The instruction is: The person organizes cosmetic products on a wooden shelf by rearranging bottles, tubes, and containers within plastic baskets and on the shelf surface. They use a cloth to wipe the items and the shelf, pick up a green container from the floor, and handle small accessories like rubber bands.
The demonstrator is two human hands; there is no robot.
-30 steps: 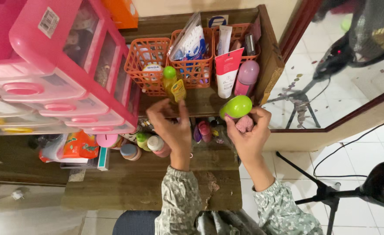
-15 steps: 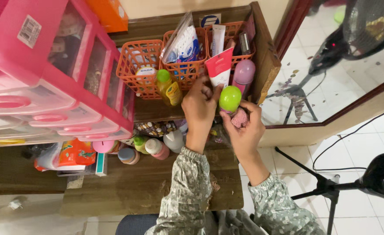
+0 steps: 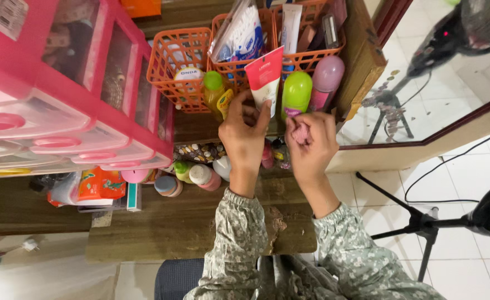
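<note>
A pink plastic drawer unit stands at the left of the wooden table; two orange mesh baskets hold tubes and packets; a black tripod stands on the white tiled floor.

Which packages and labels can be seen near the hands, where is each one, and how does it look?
Red and white tube: upright, touched by the left hand.
Green bottle: rounded, above the right hand.
Pink bottle: rounded, right of the green one.
White sticker label: on the pink drawer unit, top left.
</note>
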